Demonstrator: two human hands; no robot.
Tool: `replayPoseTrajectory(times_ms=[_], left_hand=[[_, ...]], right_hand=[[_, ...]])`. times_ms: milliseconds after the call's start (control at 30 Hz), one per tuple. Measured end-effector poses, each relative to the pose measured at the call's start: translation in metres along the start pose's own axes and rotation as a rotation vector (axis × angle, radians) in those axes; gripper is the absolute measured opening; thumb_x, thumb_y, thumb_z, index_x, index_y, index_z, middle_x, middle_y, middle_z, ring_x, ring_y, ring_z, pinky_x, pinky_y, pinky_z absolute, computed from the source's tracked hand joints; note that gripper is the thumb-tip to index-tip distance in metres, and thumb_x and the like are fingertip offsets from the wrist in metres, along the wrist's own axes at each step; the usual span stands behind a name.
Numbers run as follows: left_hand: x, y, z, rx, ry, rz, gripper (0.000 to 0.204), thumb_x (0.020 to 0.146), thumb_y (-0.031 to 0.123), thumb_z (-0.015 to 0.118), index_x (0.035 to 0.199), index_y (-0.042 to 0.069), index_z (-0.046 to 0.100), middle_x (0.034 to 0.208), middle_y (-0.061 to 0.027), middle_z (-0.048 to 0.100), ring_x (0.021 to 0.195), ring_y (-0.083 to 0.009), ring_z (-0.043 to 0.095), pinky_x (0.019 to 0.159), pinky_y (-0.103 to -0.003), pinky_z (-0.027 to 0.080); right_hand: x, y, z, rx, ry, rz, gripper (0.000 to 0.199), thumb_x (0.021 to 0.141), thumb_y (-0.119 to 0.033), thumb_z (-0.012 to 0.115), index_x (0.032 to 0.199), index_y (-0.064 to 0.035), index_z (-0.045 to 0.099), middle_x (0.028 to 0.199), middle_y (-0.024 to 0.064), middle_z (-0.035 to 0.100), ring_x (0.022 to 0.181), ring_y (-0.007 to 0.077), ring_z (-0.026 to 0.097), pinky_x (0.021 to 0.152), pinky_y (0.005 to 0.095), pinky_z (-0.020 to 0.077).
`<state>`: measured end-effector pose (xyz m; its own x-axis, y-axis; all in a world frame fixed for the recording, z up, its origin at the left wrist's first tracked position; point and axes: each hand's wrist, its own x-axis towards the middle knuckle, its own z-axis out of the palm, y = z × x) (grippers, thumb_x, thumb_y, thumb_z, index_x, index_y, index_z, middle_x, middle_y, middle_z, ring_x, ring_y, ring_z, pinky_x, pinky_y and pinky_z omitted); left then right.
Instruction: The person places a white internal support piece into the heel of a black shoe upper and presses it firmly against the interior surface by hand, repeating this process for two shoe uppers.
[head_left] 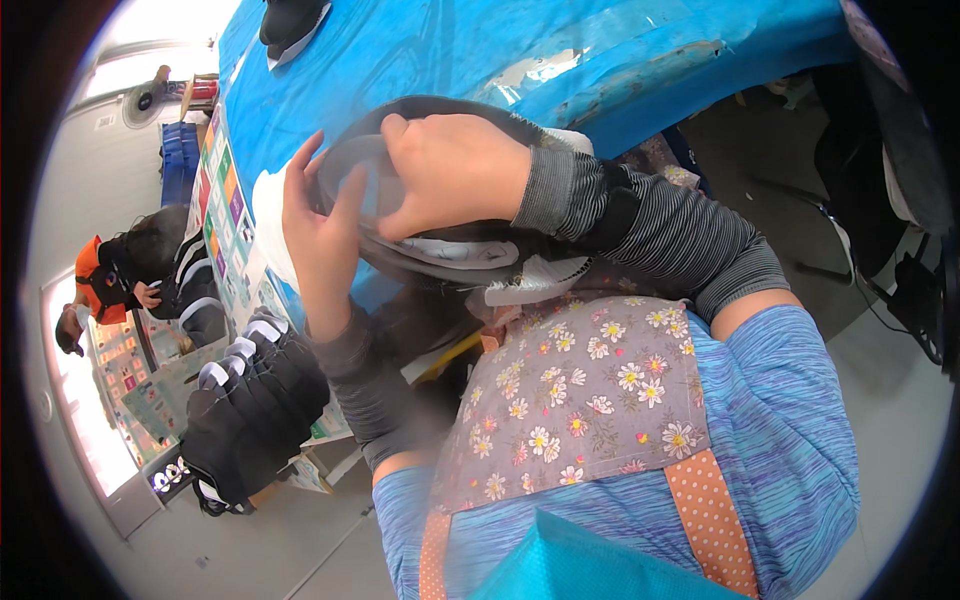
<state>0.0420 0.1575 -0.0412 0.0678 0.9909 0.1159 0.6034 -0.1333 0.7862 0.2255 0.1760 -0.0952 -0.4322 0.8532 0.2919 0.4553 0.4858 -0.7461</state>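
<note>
Remote post, head feed. Round translucent piece, grey and perhaps plastic, sat between the two hands, above the near edge of the blue-covered table. I could not name it more closely; haze blurred its rim.

Right hand: fingers curled, thumb low, grasping the piece's right side. Left hand: fingers spread along the opposite side, thumb in front; I could not tell whether they gripped or merely steadied. White material lay just beside that palm.

Dark curved band looped behind and below the right hand, a pale strip in its hollow, a frayed white edge toward the apron. What bore the band's weight, I could not see.

My handling notes: I judged the right pinch best kept firm but light, since a thin wall might buckle. I wanted the left thumb square across from it, so the piece would not twist. I would have kept the frayed edge clear of the fingertips, as loose threads could snag, and turned the wrists slowly.
</note>
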Motion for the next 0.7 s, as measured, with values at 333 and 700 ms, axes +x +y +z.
replayPoseTrajectory(times_ms=[333,700], left_hand=[[0.005,0.009,-0.007,-0.069,-0.048,-0.064,0.041,0.093,0.016,0.072,0.128,-0.002,0.064,0.113,-0.0082,0.067,0.102,-0.0126,0.06,0.091,-0.026,0.046],[0.033,0.04,-0.026,0.602,-0.257,0.003,0.024,0.092,0.014,0.072,0.107,-0.005,0.07,0.084,-0.0072,0.071,0.076,-0.0075,0.061,0.068,-0.024,0.047]], right_hand=[[0.002,-0.01,0.001,0.016,-0.081,0.056,0.07,0.069,-0.05,0.072,0.099,0.0113,0.057,0.078,0.02,0.071,0.077,0.0319,0.074,0.071,0.0373,0.0594],[0.005,-0.011,0.003,0.039,-0.091,0.001,0.071,0.068,-0.05,0.075,0.1,0.0101,0.056,0.08,0.0198,0.071,0.078,0.0338,0.073,0.071,0.0384,0.0594]])
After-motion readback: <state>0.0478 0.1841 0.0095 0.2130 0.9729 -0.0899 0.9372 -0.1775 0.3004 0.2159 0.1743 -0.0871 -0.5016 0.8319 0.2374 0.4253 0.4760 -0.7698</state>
